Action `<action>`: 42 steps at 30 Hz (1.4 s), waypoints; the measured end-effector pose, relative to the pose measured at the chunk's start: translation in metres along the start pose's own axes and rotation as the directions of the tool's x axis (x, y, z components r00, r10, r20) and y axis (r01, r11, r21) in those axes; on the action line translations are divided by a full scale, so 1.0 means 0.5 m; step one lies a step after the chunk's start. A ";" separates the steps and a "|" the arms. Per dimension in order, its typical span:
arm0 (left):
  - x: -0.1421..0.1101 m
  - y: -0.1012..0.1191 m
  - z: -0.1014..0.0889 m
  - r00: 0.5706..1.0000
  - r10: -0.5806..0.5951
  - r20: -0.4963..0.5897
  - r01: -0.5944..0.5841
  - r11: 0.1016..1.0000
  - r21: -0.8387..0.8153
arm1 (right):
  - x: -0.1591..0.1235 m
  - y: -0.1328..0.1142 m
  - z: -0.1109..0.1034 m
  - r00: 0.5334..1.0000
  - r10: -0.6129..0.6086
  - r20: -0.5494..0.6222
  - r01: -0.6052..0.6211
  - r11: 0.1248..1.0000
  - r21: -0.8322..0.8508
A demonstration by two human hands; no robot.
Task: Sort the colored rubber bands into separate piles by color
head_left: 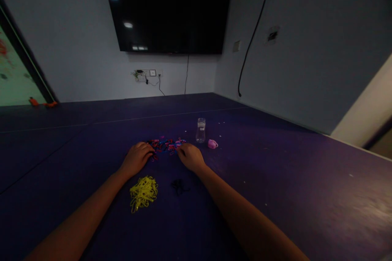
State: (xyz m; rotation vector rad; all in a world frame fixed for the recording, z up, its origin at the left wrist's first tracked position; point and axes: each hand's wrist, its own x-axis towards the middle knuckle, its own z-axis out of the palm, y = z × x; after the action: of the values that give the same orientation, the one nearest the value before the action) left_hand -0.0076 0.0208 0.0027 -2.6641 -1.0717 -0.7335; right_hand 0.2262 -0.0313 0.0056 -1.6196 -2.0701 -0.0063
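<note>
A loose pile of red, blue, pink and black rubber bands [165, 145] lies on the dark purple surface between my hands. My left hand [137, 158] rests at the pile's left edge, its fingers curled together and the tips partly hidden among dark bands. At the right edge, my right hand [191, 157] has its fingers bent in and touching the pile; what they pinch is hidden. Nearer to me, a heap of yellow rubber bands [143, 192] lies below my left hand. Beside it is a small black clump [179, 186], probably bands too.
Behind my right hand a clear bottle [201, 131] stands upright with its top uncovered. A pink cap [212, 144] with a loop lies just right of it. Small white scraps dot the purple surface [294, 179]. A television [171, 12] hangs on the far wall above sockets.
</note>
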 end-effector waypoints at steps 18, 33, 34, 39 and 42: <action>0.002 0.008 -0.005 0.997 -0.024 0.068 0.020 0.998 0.060 | -0.001 -0.002 -0.003 1.000 -0.009 -0.001 0.009 1.000 0.014; -0.002 -0.004 0.014 0.993 -0.057 0.102 0.041 0.988 0.152 | 0.000 0.000 -0.002 1.000 -0.009 -0.001 0.009 1.000 0.009; -0.002 -0.006 0.013 0.993 -0.065 0.094 0.051 0.988 0.144 | 0.000 -0.001 -0.002 1.000 -0.009 -0.002 0.009 1.000 0.009; 0.018 0.022 -0.023 0.995 -0.083 0.049 0.078 0.994 0.082 | 0.000 -0.001 0.000 1.000 -0.018 -0.013 0.018 1.000 0.018; 0.040 0.086 -0.059 0.999 -0.035 0.036 0.035 0.999 -0.001 | 0.001 0.000 0.002 1.000 -0.012 -0.014 0.013 1.000 0.019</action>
State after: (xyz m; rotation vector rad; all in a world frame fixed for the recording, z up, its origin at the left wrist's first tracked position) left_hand 0.0232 -0.0083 0.0390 -2.6757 -1.1301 -0.6960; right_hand 0.2258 -0.0306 0.0047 -1.5913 -2.0640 -0.0022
